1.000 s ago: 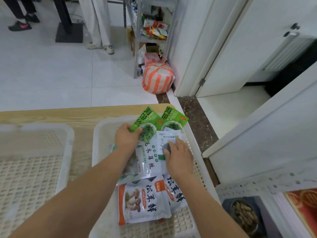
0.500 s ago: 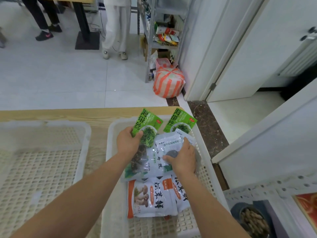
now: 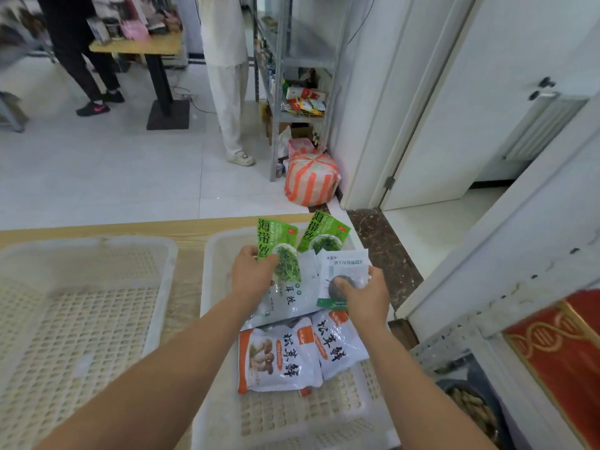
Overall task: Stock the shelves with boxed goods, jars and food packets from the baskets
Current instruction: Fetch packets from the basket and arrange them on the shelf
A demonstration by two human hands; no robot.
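Right hand (image 3: 365,298) had slid the white packet (image 3: 344,271) toward the basket's (image 3: 207,274) right edge, pinching it; left hand (image 3: 251,272) gripped the green packet (image 3: 272,235). Shelf (image 3: 461,349) looked nearer the right.

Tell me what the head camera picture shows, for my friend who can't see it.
In a white plastic basket of food packets, the left hand grips a green packet and the right hand holds a white packet. Two mushroom packets lie nearer in the basket.

Packets (image 3: 280,359) crowd the right basket (image 3: 292,420); the left basket (image 3: 81,319) offers room.
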